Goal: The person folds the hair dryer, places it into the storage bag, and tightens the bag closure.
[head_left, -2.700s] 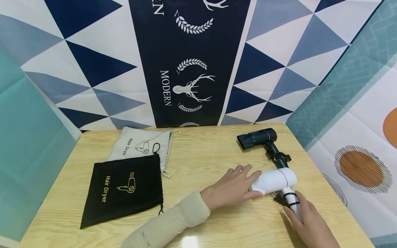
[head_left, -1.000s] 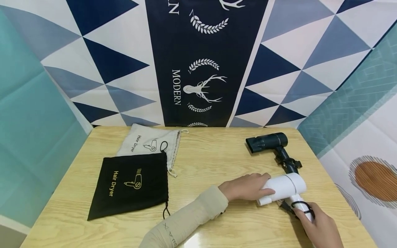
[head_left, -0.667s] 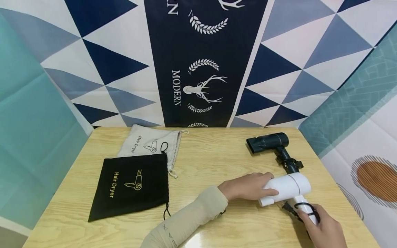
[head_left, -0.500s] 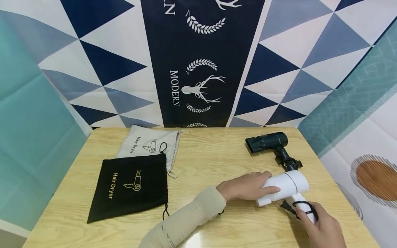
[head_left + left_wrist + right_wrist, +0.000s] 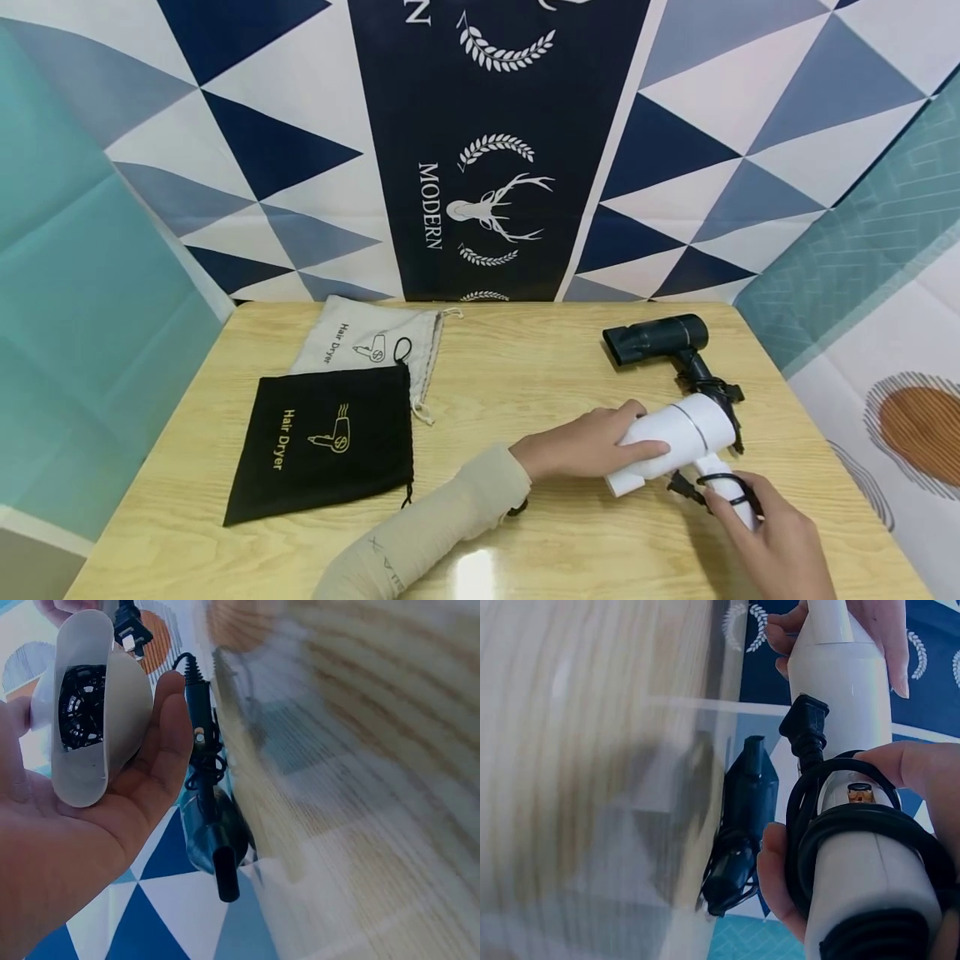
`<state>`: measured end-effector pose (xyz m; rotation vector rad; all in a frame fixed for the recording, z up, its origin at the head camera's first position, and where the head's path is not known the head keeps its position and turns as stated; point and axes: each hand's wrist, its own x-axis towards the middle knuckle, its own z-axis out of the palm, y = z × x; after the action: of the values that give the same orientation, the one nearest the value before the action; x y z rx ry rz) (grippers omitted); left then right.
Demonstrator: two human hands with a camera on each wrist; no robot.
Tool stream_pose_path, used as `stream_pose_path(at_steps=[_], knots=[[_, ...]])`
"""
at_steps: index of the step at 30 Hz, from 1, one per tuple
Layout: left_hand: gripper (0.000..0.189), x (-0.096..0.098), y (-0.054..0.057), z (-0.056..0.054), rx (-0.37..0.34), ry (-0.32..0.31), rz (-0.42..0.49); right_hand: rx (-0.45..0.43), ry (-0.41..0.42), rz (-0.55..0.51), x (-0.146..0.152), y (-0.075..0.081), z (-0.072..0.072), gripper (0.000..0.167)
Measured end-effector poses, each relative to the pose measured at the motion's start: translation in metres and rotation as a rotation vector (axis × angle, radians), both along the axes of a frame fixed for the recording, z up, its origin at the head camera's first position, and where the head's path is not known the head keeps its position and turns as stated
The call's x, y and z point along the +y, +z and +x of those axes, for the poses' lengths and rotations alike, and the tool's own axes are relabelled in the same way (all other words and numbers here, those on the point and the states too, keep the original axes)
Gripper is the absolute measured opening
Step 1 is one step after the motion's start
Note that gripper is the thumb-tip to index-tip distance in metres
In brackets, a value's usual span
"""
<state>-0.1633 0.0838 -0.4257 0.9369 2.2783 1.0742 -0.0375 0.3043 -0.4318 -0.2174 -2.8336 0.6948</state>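
Head view shows the wooden surface [image 5: 510, 375] carrying a black pouch [image 5: 322, 442] at left and, at its right end near a black hair dryer [image 5: 660, 337], the white hair dryer [image 5: 675, 433]. The left hand [image 5: 585, 446] curls round its barrel while the right hand [image 5: 772, 542] grips the handle where the black cord [image 5: 723, 492] is wound. It looks light, rigid and smooth, so barrel and handle seem the sure holds; the cord could slip loose.
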Motion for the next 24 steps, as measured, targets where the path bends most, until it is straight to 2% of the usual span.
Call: stream_pose_path(at_steps=[7,13,18,24], knots=[[0.052,-0.019,0.006,0.001,-0.076,0.01,0.053,0.079,0.064,0.012,-0.016,0.005,-0.002,0.043],[0.052,-0.036,0.012,0.004,-0.147,0.011,0.101,0.099,0.126,0.008,-0.03,0.01,-0.004,0.042],[0.06,-0.048,0.013,0.009,-0.145,0.041,0.132,0.137,0.18,0.001,-0.041,0.014,-0.008,0.04],[0.063,-0.061,0.012,0.019,-0.06,0.123,0.188,0.162,0.231,0.018,-0.054,0.02,-0.013,0.039]])
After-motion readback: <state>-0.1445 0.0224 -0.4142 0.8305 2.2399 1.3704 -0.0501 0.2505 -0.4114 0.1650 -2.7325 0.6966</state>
